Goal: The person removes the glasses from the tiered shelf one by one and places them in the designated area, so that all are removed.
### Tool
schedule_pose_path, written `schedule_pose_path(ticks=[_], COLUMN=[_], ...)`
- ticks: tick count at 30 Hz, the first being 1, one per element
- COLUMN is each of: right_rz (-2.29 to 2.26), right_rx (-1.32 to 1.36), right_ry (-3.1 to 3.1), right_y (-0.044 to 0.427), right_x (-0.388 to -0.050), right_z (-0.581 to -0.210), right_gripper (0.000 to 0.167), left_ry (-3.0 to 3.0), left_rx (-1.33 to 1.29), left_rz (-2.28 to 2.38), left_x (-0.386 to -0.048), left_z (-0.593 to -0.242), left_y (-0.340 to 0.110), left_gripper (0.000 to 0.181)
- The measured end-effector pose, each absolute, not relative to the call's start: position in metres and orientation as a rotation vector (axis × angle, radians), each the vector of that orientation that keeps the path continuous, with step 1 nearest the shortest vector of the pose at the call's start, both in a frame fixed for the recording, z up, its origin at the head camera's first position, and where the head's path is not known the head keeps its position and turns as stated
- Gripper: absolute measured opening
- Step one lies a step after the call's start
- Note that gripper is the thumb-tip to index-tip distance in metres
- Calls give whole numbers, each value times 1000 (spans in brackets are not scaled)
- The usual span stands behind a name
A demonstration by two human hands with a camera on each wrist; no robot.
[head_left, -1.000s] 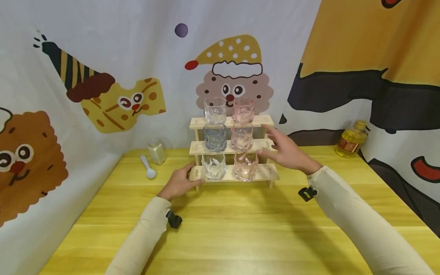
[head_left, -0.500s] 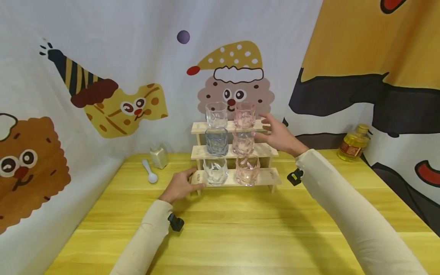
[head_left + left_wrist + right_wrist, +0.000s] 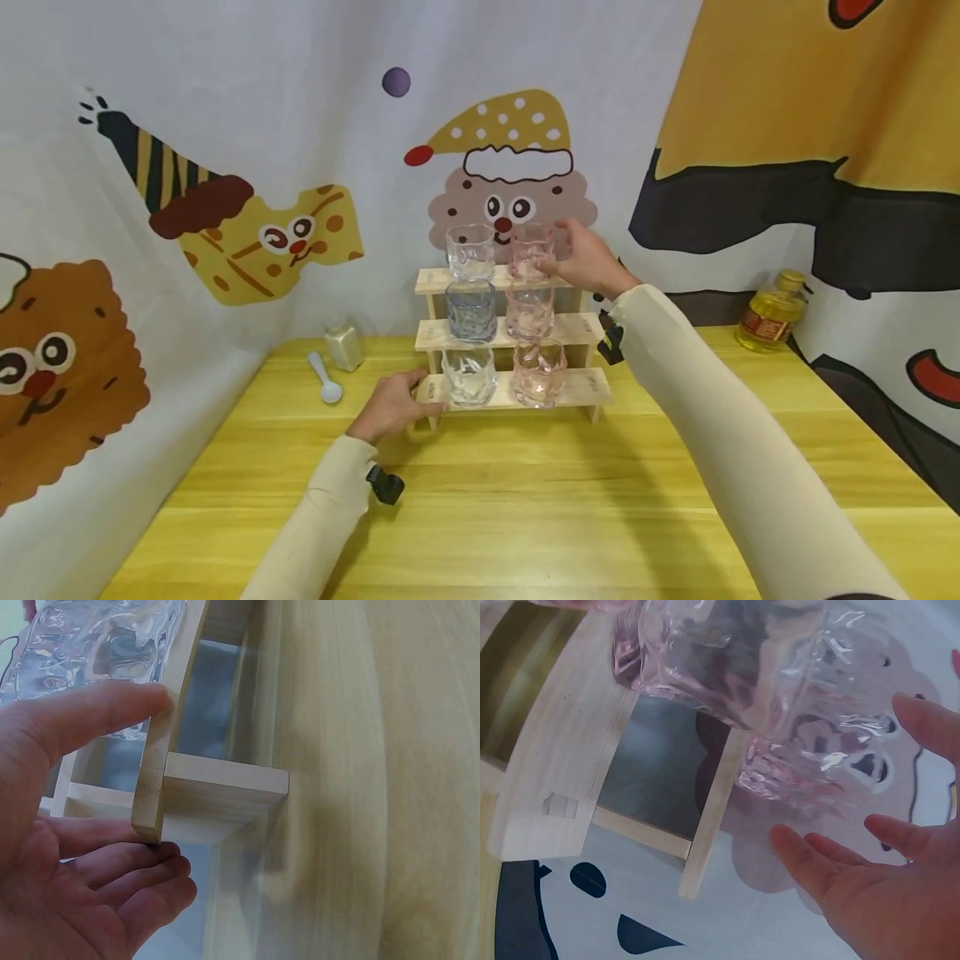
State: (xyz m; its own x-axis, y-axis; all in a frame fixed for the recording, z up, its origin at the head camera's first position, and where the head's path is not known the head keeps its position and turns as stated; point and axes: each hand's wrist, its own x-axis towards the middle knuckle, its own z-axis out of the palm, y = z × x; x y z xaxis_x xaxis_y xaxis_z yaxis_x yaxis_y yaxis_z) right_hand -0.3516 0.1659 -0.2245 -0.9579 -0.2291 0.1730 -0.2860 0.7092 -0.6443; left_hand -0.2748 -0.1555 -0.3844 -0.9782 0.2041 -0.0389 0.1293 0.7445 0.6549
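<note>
A three-step wooden rack (image 3: 587,387) bears two columns of faceted glasses. Clear glasses (image 3: 469,375) stand top and bottom on the left, with a blue-grey glass (image 3: 471,312) between them. Pink-tinted glasses fill the right column. My left hand (image 3: 392,407) grips the left end of the lowest step, thumb (image 3: 120,709) along its front edge and fingers underneath. Beside the top pink glass (image 3: 525,252), my right hand (image 3: 588,260) is raised with thumb and fingers spread. In the right wrist view a gap shows between those fingers (image 3: 799,855) and the glass.
Left of the rack lie a pale spoon (image 3: 326,382) and a small square bottle (image 3: 344,346). A bottle of yellow oil (image 3: 770,312) stands at the back right. A printed cloth (image 3: 300,108) hangs close behind the rack.
My right hand has moved up and to the left, from beside the lower pink glasses to the top one. The left hand keeps its place at the rack.
</note>
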Motion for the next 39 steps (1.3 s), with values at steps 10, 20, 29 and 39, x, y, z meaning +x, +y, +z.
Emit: schedule_pose_path(ticks=[10,20,29,39], right_rz=[1153,1364,1459,1427], right_rx=[367,309,200,222], right_ry=[-2757,-2660,-2566,-2560], right_y=[155,145,138,142], right_x=[-373,-380,-383,-386], right_z=[-232,-242,-250,-243], right_gripper=[81,79,80,77], left_ry=[2842,2837,2834,2826], left_rx=[284,286,290,265], left_rz=[1028,1026,1034,1047], left_x=[-277,-277,-275,-279], left_z=[-381,-384,-385,-381], left_y=[-151,-153,-153,-154], left_gripper=[83,82,82,83])
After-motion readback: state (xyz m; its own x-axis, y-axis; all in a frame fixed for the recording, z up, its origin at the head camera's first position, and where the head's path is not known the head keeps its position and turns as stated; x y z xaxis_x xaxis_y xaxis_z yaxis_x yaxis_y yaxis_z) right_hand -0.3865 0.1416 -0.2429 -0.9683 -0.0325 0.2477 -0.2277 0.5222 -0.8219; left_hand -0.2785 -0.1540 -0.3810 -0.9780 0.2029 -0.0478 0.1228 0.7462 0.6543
